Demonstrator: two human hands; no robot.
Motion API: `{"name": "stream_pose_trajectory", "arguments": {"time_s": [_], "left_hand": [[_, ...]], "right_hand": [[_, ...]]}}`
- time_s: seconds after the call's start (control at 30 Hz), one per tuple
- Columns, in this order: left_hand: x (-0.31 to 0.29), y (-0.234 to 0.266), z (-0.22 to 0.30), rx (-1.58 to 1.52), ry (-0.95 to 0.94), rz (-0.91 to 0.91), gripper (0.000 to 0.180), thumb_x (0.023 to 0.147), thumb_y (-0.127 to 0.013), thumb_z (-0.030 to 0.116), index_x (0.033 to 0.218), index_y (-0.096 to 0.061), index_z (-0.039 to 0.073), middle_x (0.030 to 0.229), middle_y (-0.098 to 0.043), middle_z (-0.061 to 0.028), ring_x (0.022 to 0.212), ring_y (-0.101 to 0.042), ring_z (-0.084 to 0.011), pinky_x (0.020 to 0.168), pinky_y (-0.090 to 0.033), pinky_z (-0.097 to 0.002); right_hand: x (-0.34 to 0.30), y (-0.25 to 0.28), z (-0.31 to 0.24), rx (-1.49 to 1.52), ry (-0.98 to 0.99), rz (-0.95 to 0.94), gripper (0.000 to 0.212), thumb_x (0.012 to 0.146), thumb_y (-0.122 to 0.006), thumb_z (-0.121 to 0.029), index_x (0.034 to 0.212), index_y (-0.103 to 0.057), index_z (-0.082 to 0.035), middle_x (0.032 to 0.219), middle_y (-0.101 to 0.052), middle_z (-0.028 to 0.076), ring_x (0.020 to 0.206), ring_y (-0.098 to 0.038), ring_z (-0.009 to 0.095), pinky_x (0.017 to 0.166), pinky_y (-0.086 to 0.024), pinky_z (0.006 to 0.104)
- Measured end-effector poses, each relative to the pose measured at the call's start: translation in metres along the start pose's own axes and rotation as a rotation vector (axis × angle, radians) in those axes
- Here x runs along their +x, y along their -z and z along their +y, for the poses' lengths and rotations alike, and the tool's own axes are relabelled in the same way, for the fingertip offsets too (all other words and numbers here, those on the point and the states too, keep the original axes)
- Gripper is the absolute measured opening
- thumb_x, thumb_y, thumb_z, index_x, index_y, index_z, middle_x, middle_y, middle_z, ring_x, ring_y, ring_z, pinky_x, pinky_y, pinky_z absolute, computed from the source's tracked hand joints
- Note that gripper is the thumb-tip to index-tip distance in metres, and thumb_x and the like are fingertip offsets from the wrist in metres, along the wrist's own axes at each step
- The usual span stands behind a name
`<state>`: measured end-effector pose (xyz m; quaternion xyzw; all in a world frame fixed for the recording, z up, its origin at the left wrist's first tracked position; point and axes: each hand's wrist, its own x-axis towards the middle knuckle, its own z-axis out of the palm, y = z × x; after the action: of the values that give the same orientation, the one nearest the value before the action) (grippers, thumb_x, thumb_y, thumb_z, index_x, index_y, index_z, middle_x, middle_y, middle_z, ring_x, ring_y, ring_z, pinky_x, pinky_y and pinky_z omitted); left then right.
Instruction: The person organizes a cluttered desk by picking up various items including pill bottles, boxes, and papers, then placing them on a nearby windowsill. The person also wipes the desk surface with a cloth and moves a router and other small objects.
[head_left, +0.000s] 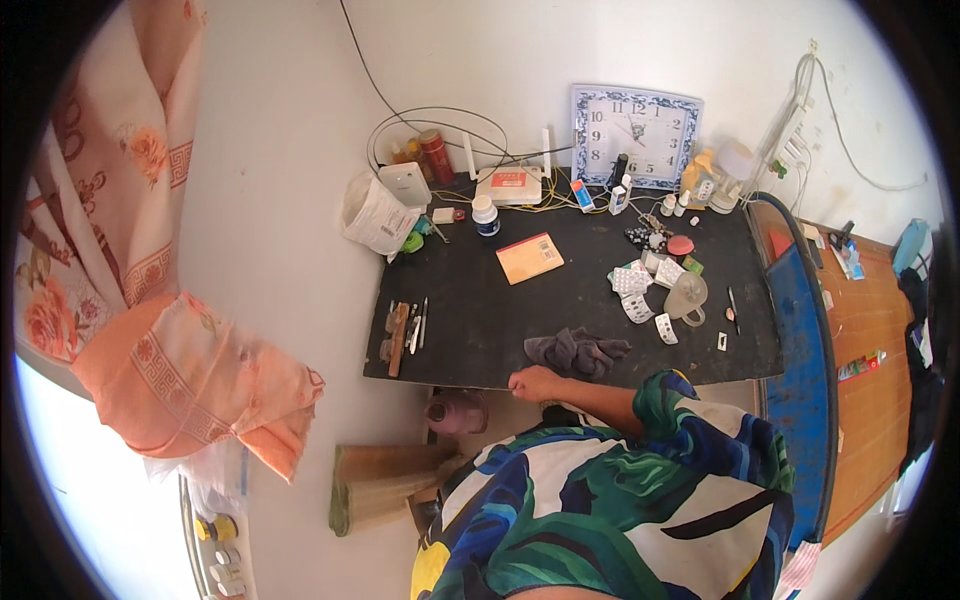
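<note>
My right hand (533, 383) is at the front edge of the black tabletop (470, 340), its fingers curled closed. Whatever lies inside them, if anything, is hidden. Just beyond it is a crumpled dark grey cloth (577, 351), apart from the fingers. My left hand does not show. Farther back on the table lies a tan notebook (531, 258) with a red edge. To its left stands a white pill bottle (485, 215). Several blister packs (632, 280) of pills are spread at the right, beside a clear plastic cup (686, 297).
A patterned square clock (637, 135) leans on the wall behind a white router (509, 186) and cables. Pens and a brown wooden piece (397, 340) lie front left. A mauve jug (457, 411) is below the edge. A blue panel (800, 330) borders the right side.
</note>
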<state>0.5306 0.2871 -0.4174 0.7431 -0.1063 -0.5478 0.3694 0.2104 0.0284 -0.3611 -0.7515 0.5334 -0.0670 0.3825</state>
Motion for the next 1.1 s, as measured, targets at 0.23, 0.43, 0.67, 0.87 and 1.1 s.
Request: {"name": "stream_pose_trajectory", "arguments": {"time_s": [0.23, 0.43, 0.67, 0.87, 1.1], "left_hand": [[0.016, 0.043, 0.013, 0.051, 0.032, 0.109, 0.041, 0.081, -0.067, 0.026, 0.111, -0.056, 0.000, 0.114, -0.059, -0.0175, 0.091, -0.062, -0.0277, 0.078, -0.051, -0.0347], [0.016, 0.107, 0.010, 0.129, 0.035, 0.215, 0.039, 0.082, -0.066, 0.025, 0.110, -0.057, 0.001, 0.112, -0.060, -0.0173, 0.088, -0.063, -0.0278, 0.077, -0.051, -0.0344], [0.038, 0.063, 0.028, 0.344, -0.058, 0.114, 0.036, 0.082, -0.065, 0.024, 0.109, -0.058, 0.002, 0.109, -0.062, -0.0170, 0.086, -0.065, -0.0279, 0.076, -0.051, -0.0339], [0.094, -0.048, 0.098, 0.653, -0.619, 0.000, 0.034, 0.082, -0.065, 0.023, 0.108, -0.058, 0.002, 0.107, -0.063, -0.0168, 0.084, -0.066, -0.0279, 0.075, -0.051, -0.0336], [0.081, -0.169, 0.208, 1.085, -1.157, -0.213, 0.043, 0.080, -0.063, 0.023, 0.119, -0.054, 0.005, 0.121, -0.055, -0.0210, 0.110, -0.054, -0.0349, 0.090, -0.046, -0.0412]], "right_hand": [[0.009, 0.006, 0.024, 0.111, -0.045, 0.120, 0.025, 0.081, -0.058, -0.025, 0.100, -0.065, -0.010, 0.093, -0.067, 0.012, 0.092, -0.063, 0.030, 0.080, -0.049, 0.0388], [0.017, 0.010, 0.045, 0.283, -0.040, 0.160, 0.018, 0.080, -0.057, -0.024, 0.090, -0.067, -0.012, 0.092, -0.067, 0.011, 0.090, -0.062, 0.030, 0.078, -0.049, 0.0401], [0.021, 0.015, 0.067, 0.809, -0.329, -0.002, 0.020, 0.088, -0.053, -0.019, 0.095, -0.062, -0.002, 0.079, -0.066, 0.009, 0.064, -0.062, 0.017, 0.056, -0.052, 0.0295], [0.027, 0.021, 0.068, 0.927, -0.419, -0.014, 0.027, 0.088, -0.051, -0.024, 0.094, -0.060, 0.000, 0.079, -0.068, 0.015, 0.060, -0.066, 0.022, 0.052, -0.054, 0.0324], [0.034, 0.022, 0.074, 0.951, -0.457, -0.035, 0.023, 0.087, -0.052, -0.021, 0.090, -0.060, 0.000, 0.077, -0.068, 0.016, 0.058, -0.065, 0.025, 0.050, -0.054, 0.0340]]}}
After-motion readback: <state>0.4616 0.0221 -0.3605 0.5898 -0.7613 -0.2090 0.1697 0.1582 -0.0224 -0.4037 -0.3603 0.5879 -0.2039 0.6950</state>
